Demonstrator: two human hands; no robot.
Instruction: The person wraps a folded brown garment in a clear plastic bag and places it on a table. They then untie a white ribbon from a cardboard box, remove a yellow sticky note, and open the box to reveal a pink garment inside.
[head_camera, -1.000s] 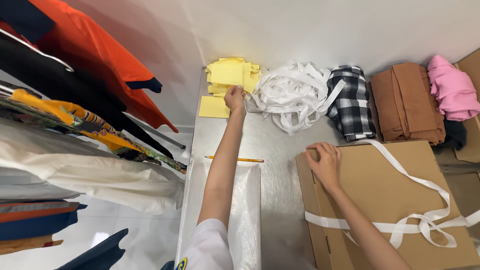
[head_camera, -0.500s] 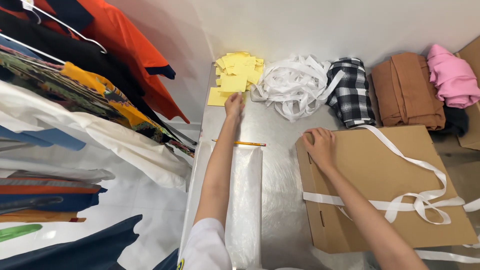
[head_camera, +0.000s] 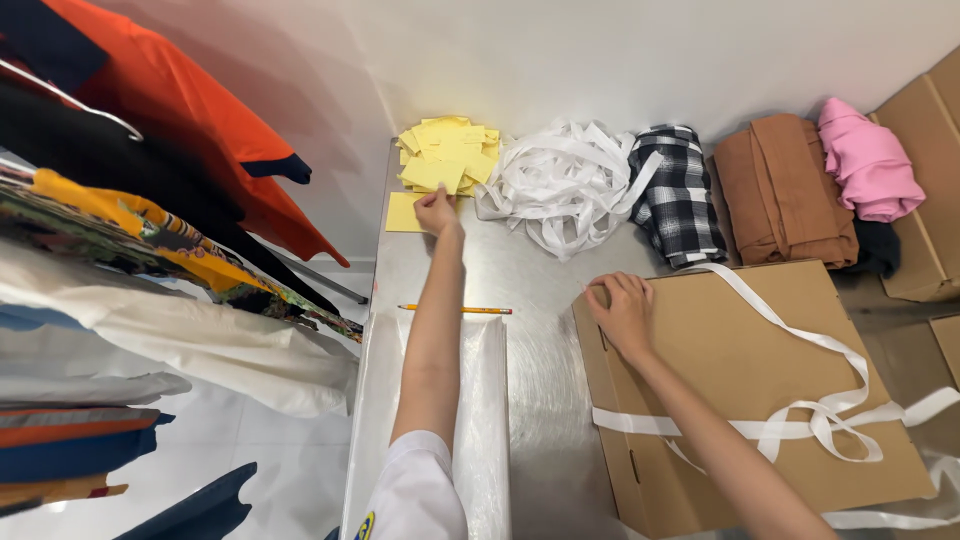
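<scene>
While left hand (head_camera: 436, 211) touches yellow notes (head_camera: 447, 160), box (head_camera: 760, 400) underneath right (head_camera: 622, 312)

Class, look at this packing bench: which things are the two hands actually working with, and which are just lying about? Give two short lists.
In use:
- left hand on the yellow paper slips
- right hand resting on the cardboard box, tied with white ribbon

Lying about:
- pencil
- loose white ribbon pile
- checked cloth
- brown garment
- pink garment
- hanging clothes

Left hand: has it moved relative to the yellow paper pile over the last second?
No. The left hand stays at the near edge of the yellow paper pile, fingers on a loose yellow sheet; only the camera shifted.
</scene>
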